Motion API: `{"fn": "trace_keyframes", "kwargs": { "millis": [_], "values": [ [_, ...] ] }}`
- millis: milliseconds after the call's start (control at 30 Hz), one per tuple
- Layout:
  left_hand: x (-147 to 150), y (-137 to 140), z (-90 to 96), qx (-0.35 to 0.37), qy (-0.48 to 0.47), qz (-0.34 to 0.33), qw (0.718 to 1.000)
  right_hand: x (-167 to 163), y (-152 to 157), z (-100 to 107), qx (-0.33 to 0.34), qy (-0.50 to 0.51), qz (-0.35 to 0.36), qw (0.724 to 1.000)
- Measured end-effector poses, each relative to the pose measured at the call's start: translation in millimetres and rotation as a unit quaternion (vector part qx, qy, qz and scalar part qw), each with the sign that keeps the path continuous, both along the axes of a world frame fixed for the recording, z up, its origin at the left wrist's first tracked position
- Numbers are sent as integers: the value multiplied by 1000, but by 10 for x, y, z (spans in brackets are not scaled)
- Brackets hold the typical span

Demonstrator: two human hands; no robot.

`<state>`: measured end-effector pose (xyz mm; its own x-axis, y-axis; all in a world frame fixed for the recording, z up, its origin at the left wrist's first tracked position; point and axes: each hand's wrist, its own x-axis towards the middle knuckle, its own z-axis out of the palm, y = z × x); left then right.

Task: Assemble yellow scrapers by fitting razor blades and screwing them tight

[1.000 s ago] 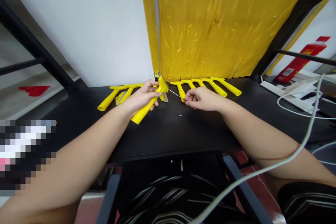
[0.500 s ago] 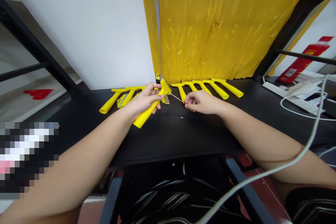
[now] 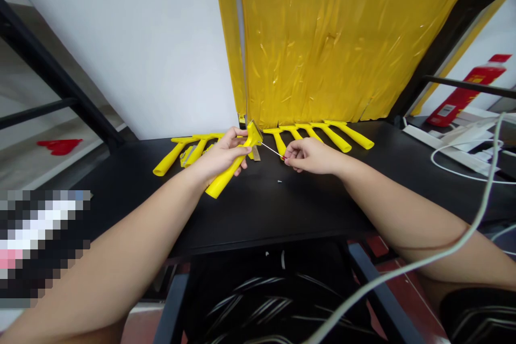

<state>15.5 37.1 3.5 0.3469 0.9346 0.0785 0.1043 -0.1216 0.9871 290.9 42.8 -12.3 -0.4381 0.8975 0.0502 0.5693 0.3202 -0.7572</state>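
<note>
holding a yellow scraper [image 3: 221, 180] in the left hand [image 3: 231, 153], with thumb and fingers wrapped around the neck, the handle slanting down toward the near edge of the black desk [image 3: 242, 220] and the head tipped up toward the far edge. pinching the small red end of a thin screwdriver [image 3: 271, 148] between thumb and fingertips of the right hand [image 3: 304, 154], with the pale shaft running up and leftward to the scraper's head; cannot tell whether seated in a screw. working above the middle of the desk, with a tiny metal screw [image 3: 279, 181] lying loose between the hands and the near edge. facing one row of yellow handles [image 3: 167, 160] toward the far left corner, partly hidden by the left hand, and a second row [image 3: 357, 137] fanned along the far edge toward the far right corner, partly behind the right hand. also facing a white panel [image 3: 141, 37] and yellow film [image 3: 322, 37] behind the far edge, with a red bottle [image 3: 463, 91] past the far right corner.
</note>
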Motion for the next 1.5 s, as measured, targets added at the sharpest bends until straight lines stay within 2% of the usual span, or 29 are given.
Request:
{"fn": "trace_keyframes", "kwargs": {
  "millis": [667, 767, 967, 1067, 1167, 1333, 1500],
  "values": [
    [-25, 5, -33, 21, -4, -10, 1000, -8, 40, -16, -19, 23, -19, 999],
    [-21, 4, -39, 46, -17, -17, 999, -22, 74, -26, 17, 24, -36, 999],
    [16, -19, -41, 85, -37, -25, 995, -41, 130, -105, 111, 91, -91, 985],
    [22, -31, -37, 101, -43, -23, 994, -27, 147, -111, 106, 75, -105, 986],
    [27, -40, -34, 106, -45, -18, 993, -14, 153, -95, 85, 71, -90, 990],
    [30, -25, -42, 106, -49, -13, 993, -14, 145, -105, 85, 127, -61, 986],
    [28, -20, -48, 116, -59, -9, 992, 4, 161, -87, 90, 115, -84, 986]
  ]
}}
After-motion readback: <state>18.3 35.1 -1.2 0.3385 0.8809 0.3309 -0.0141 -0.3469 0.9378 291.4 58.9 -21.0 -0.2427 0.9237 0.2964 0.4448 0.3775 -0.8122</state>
